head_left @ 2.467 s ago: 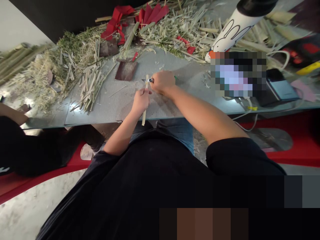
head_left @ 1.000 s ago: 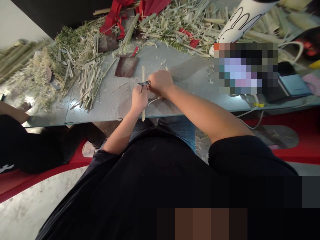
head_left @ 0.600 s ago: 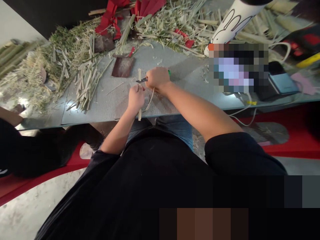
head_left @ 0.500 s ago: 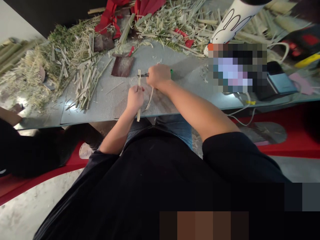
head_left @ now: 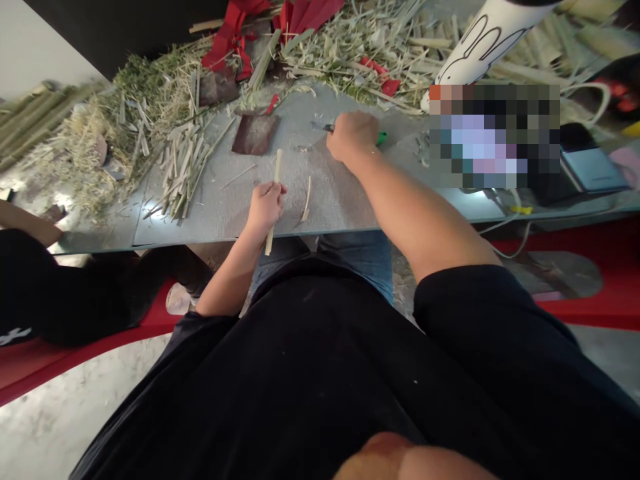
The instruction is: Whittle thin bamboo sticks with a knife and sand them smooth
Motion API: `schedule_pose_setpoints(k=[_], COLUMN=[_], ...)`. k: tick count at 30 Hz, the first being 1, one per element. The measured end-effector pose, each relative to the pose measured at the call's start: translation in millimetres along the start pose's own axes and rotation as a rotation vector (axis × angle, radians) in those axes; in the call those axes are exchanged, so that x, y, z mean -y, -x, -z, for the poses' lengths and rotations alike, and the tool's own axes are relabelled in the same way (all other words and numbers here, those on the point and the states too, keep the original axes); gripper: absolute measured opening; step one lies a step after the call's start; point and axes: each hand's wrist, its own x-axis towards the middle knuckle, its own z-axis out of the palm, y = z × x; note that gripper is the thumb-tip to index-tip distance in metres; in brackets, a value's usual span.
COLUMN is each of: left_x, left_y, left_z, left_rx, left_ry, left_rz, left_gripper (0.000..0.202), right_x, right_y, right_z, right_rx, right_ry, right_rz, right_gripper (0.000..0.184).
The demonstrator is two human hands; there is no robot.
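Note:
My left hand [head_left: 267, 205] is closed around a pale bamboo strip [head_left: 279, 163], which sticks out above and below the fist near the table's front edge. Further right and higher, my right hand [head_left: 353, 135] grips a knife [head_left: 328, 127]. Its dark blade points left, and a bit of green handle shows on the far side of the fist. Blade and strip are apart. A thin curled shaving [head_left: 307, 200] lies on the table between the hands. Beyond the left hand lies a brown sandpaper-like square [head_left: 255, 133].
A bundle of split bamboo strips [head_left: 185, 167] lies left of my hands. Shavings [head_left: 345, 57] and red cloth [head_left: 225, 33] cover the back. At right are a white rabbit-patterned bottle [head_left: 480, 47], a phone [head_left: 593, 167] and cables. Another person's arm [head_left: 30, 223] rests at far left.
My right hand has drawn the knife away from the strip, up and to the right. My left hand has tilted the strip and moved it slightly lower. The thin shaving now lies apart.

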Motion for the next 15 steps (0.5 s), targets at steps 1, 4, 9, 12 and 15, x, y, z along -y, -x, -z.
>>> schedule_pose_setpoints(k=[1,4,9,12,15], left_x=[-1,-1,9,13,14], left_y=[-2,-5,-5,-3,-1], left_z=[0.8,1.3,5.5,8.9,10.3], left_rx=[0.007,0.011,0.037,0.051,0.054], left_ry=[0.002,0.034,0.117,0.177,0.192], left_rz=[-0.001,-0.022,-0.066,-0.111,-0.13], left_gripper=[0.046,0.045,0.042,0.042,0.042], right_x=[1,9,28,35,25], right_y=[3,18,48,55,47], right_z=[3,18,37,33,27], right_rx=[0.007,0.055,0.249,0.334,0.315], right_ry=[0.015,0.029,0.0,0.066,0.1], right_rz=[-0.044,-0.087,0.194,0.26,0.238], right_gripper=[0.042,0.044,0.052,0.073,0.079])
